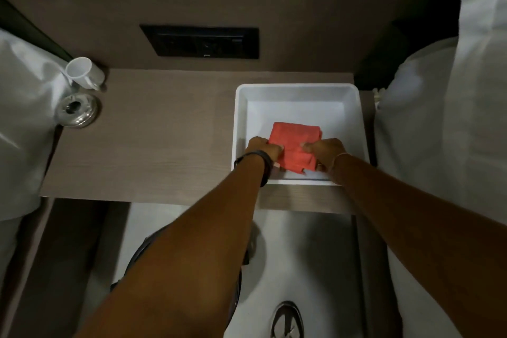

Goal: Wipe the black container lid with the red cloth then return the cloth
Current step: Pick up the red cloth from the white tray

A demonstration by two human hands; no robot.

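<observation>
While one red cloth [295, 145] lies in one white tray [296, 88], two hands grip it.

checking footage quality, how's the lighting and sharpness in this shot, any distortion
Head view: dim overall, brightest on the white tray and red cloth, which both hands, left hand and right hand, grip; the wall socket panel is dark, its detail lost; wide-angle bending curves the shelf edges; soft focus throughout, forearms slightly blurred.
</observation>
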